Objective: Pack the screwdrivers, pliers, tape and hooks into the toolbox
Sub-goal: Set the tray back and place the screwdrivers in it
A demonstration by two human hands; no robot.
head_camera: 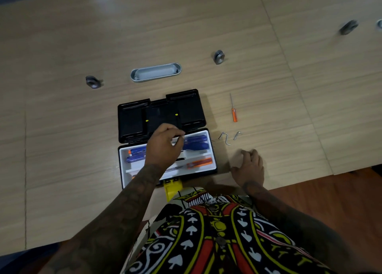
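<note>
Wood table (62,149), L grip (163,144) pinching hook (180,137) over toolbox (213,160)

- Left hand (163,144) hovers over the open toolbox (213,149), blocking its middle tray.
- Right of the box, two hooks (224,137) and an orange screwdriver (234,111) lie apart with open table (289,108) around them.
- Right hand (249,166) rests just below the hooks.

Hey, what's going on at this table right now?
A person is packing tools into an open black toolbox. The left hand hovers over the white tray, pinching what looks like a small metal hook. Blue-handled screwdrivers and an orange one already lie in the tray. The right hand rests on the table. Still outside: a small orange screwdriver and two metal hooks.
</note>
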